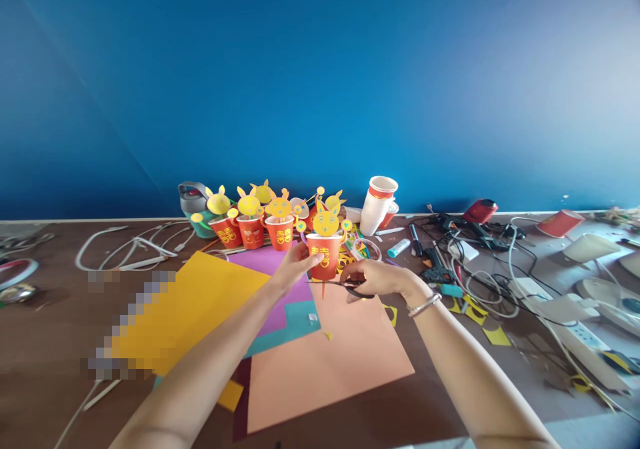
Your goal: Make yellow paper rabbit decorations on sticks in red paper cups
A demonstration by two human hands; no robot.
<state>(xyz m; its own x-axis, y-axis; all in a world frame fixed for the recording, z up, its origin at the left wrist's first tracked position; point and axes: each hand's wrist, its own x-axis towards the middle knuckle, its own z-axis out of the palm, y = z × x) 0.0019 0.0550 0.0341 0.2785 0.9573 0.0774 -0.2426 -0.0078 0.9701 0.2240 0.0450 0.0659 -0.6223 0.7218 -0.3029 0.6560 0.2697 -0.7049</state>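
My left hand [294, 266] grips a red paper cup [327, 267] with gold lettering, lifted above the paper sheets. A yellow paper cat face [328, 223] stands up from its rim, with small round paper pieces on both sides. From under the cup an orange strip [323, 291] sticks down. My right hand [383, 278] is closed on scissors [361, 293] with dark handles. Their blades lie across just beneath the cup, by the strip; whether they touch it I cannot tell. Below both hands lies a peach paper sheet [330, 375].
Similar decorated red cups [251, 233] stand along the wall beside a grey-green jug [193, 202]. Stacked white cups [376, 212] are right of them. A yellow sheet [200, 302] lies left. Glue guns [438, 267], cables and a power strip [575, 329] crowd the right.
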